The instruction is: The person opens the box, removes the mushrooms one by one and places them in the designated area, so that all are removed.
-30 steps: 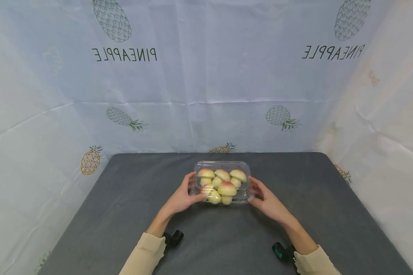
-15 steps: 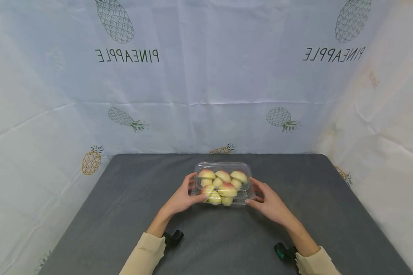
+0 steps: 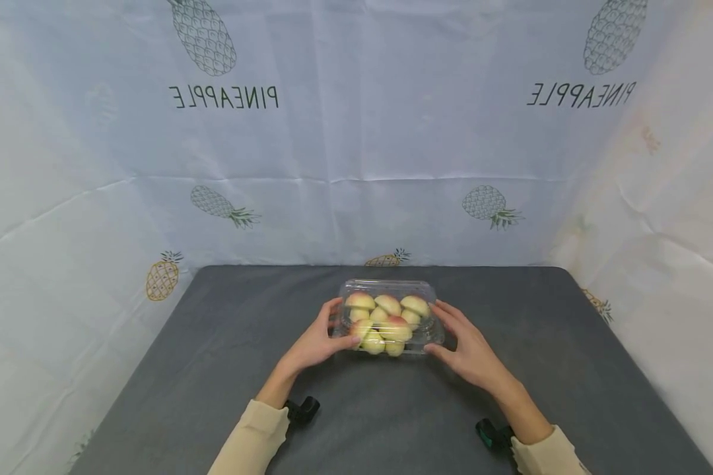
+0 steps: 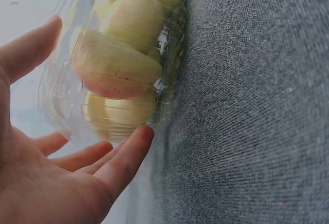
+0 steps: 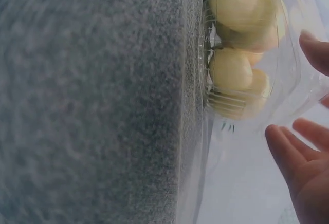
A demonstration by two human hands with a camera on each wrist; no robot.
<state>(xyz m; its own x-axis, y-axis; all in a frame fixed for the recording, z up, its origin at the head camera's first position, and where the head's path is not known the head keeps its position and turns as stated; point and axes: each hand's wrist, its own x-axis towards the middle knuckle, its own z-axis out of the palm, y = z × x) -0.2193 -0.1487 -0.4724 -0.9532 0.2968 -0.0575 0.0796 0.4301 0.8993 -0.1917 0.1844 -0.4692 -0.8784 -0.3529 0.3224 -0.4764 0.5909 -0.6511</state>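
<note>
A clear plastic clamshell box (image 3: 386, 287) lies on the table toward its far side. Through its wall show several pale yellow mushroom-shaped pieces (image 3: 395, 328), some with reddish caps. At the box's left end, my left hand (image 3: 315, 340) holds it, thumb across the front and fingers along the side. My right hand (image 3: 469, 349) holds the right end, its thumb at the front corner and fingers at the side edge. In the left wrist view, a fingertip meets the ribbed lower end of the box (image 4: 121, 131). The right wrist view has the thumb overlapping the clear lid (image 5: 293, 88).
A dark grey cloth-covered table (image 3: 368, 422) spreads around the box. White pineapple-print curtains (image 3: 356, 132) hang behind and along both sides. Black devices are strapped at the left wrist (image 3: 302, 410) and right wrist (image 3: 494, 435).
My right fingers have straightened and shifted slightly along the box's right side, while the thumb has slid in to the front corner. The clear right rim now sticks out a little farther. My left hand keeps its hold.
</note>
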